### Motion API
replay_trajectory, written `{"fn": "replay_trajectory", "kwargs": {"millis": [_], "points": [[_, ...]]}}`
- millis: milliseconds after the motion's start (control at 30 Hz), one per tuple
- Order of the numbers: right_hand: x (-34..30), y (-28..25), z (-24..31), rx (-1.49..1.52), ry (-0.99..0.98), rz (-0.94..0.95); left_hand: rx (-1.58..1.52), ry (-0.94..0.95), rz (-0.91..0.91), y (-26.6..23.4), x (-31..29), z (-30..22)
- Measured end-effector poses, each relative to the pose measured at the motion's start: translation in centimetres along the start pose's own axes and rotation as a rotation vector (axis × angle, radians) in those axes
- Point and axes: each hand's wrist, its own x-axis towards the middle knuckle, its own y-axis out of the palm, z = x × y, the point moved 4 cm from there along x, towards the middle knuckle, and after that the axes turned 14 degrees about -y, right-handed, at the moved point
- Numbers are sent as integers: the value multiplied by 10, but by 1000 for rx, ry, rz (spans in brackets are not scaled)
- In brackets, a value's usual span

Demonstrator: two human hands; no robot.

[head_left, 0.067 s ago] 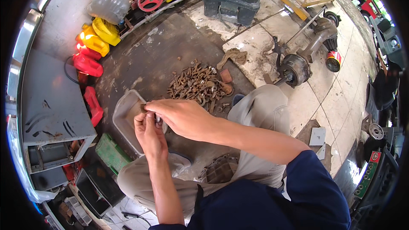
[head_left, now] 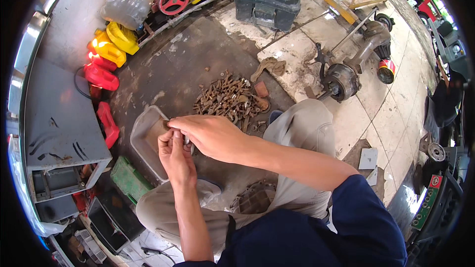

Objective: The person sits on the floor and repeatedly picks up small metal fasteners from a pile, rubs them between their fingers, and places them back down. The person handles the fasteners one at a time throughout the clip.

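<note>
My left hand (head_left: 177,160) and my right hand (head_left: 213,136) meet over the edge of a clear plastic tub (head_left: 141,141). Both are closed, fingertips pinched together around a small rusty-brown metal piece (head_left: 166,124). Part of it shows at the right hand's fingertips; the fingers cover the rest, so its exact kind cannot be made out. Beyond the hands, a heap of rusty bolts (head_left: 230,96) lies on the dark, stained floor sheet. A few loose nuts or rings (head_left: 259,126) lie at the heap's near right edge.
Brown cloth (head_left: 269,67) lies past the heap, with a black toolbox (head_left: 267,0) farther off. A metal axle assembly (head_left: 344,80) rests on the tiles at right. Yellow and red jugs (head_left: 101,75) and a grey metal cabinet (head_left: 64,118) line the left. A green case (head_left: 129,178) sits near my knee.
My left hand has shifted slightly to the right and its fingers have turned a little against the right hand. The right hand stays almost in place.
</note>
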Motion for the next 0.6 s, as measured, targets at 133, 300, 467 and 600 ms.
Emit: {"fn": "replay_trajectory", "kwargs": {"millis": [133, 300, 467, 600], "points": [[0, -1, 7, 10, -57, -53, 1, 23, -43, -12, 7, -1], [5, -1, 0, 4, -25, -5, 26, 56, -22, -5, 10, -3], [2, 0, 2, -13, -82, -75, 8, 49, -62, -9, 16, -2], [3, 1, -5, -25, -25, -49, 49, 30, -62, 5, 8, 1]]}}
